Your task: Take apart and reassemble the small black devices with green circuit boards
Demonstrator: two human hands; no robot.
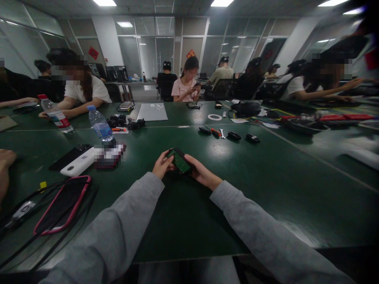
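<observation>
A green circuit board (179, 161) with a black part along its far side is held up between my two hands, above the green table (183, 221). My left hand (162, 165) grips the board's left end, thumb lying on its face. Around the right end my right hand (201, 171) is closed, with its fingers mostly hidden behind the board and the black part. Both grey sleeves reach in from the near edge. Beyond my hands lie an orange-handled screwdriver (215, 131), a small wrench (222, 133) and several black pieces (233, 135).
To the left stand two water bottles (100, 123), with a white power bank (78, 161), a pink-edged phone (63, 205) and black cables nearby. Another person's hand (6, 159) rests at the far left edge. Across the table are a laptop (152, 111), a white ring (214, 117) and seated people.
</observation>
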